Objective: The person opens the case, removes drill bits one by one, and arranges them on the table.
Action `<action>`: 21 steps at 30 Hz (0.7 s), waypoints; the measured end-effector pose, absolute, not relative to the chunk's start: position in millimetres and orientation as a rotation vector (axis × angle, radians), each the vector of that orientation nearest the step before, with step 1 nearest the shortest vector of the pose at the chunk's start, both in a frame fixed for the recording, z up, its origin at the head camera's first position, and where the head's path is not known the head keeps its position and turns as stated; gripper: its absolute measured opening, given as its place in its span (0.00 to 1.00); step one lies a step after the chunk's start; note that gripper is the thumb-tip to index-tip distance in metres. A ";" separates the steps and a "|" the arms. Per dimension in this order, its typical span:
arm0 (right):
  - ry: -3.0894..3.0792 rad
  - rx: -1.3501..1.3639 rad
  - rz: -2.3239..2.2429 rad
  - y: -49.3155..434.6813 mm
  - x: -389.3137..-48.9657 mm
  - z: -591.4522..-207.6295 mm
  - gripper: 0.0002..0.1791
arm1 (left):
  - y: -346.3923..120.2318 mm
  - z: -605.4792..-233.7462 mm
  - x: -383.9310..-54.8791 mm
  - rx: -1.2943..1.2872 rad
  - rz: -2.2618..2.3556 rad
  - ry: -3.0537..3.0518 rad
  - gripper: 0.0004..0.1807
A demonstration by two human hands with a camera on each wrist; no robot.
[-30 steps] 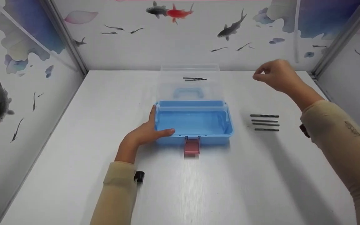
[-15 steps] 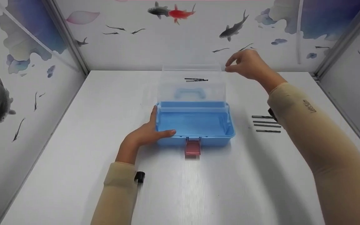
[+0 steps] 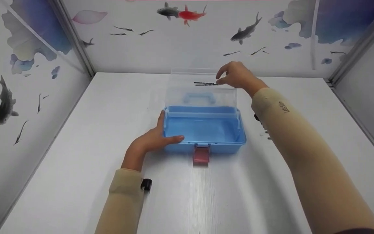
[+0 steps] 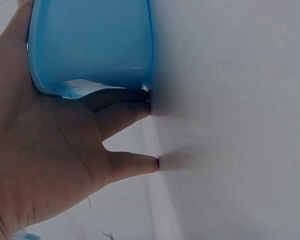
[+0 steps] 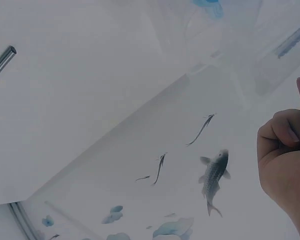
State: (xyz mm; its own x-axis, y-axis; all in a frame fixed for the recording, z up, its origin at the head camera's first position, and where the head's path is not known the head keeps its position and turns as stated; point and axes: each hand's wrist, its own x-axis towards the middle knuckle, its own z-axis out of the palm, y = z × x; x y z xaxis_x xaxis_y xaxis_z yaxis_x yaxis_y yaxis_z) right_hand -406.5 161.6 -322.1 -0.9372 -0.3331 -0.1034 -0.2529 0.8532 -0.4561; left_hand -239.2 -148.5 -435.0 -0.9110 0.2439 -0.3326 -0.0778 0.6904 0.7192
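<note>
A light-blue plastic toolbox stands in the middle with its clear lid swung open to the back. My left hand holds its left front corner, thumb over the front rim and fingers along the left end. In the left wrist view, some fingertips reach the table below the box. On the lid lie slim black drill bits, side by side. My right hand is over the lid's right part, thumb tip at the right end of the drill bits. A gap shows between thumb and index finger.
A red latch hangs from the box front. Thicker metal drill bits lie on the white table to the right, mostly behind my right forearm in the head view. Printed fish panels wall the table's back and sides.
My right hand has moved left from above the table's right side, first over the lid's right edge, then down to the drill bits. My left hand stays on the toolbox.
</note>
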 end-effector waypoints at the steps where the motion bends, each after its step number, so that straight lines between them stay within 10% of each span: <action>1: 2.846 -0.454 -0.648 161.3 -407.6 -324.8 0.18 | -148.2 -435.4 -239.7 0.133 1.088 2.496 0.73; 21: 2.906 -0.489 -0.602 156.6 -410.3 -350.5 0.13 | -149.1 -431.2 -237.0 0.136 1.076 2.495 0.74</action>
